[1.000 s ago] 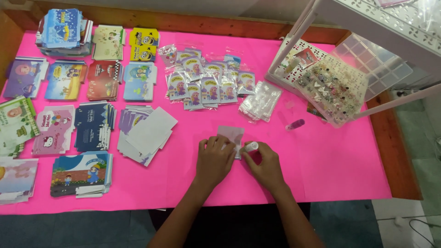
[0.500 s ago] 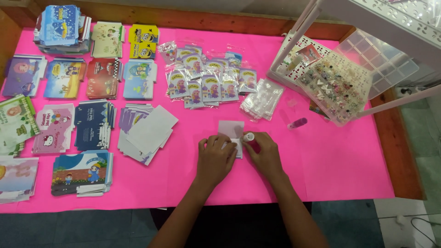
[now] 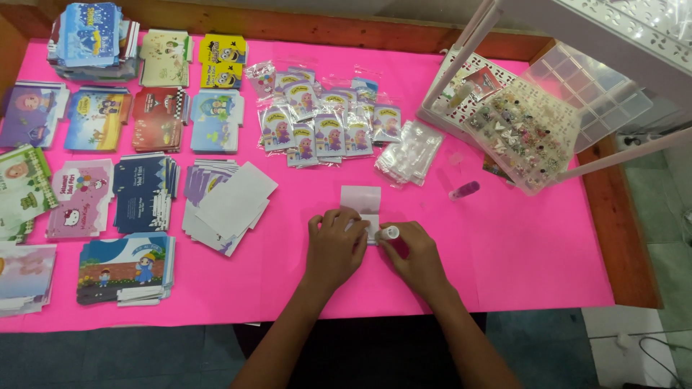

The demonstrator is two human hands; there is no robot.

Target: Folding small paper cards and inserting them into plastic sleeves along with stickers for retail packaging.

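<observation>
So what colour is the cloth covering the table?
Bright pink. The cloth covers nearly the whole table, seen in the head view, the only one.

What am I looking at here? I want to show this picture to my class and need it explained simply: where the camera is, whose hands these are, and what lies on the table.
The camera sits on a person's head and looks down, so the two bare arms coming in from the bottom edge are that person's own. There is no machine. The left hand presses on a small pale pink card lying on the bright pink table cover. The right hand holds a small glue stick with its tip at the card's edge. To the left lie stacks of printed cards with cartoon pictures. Above the hands are small filled clear packets and a pile of empty clear bags. At the right stand a clear compartment box of tiny trinkets and a purple cap.
</observation>
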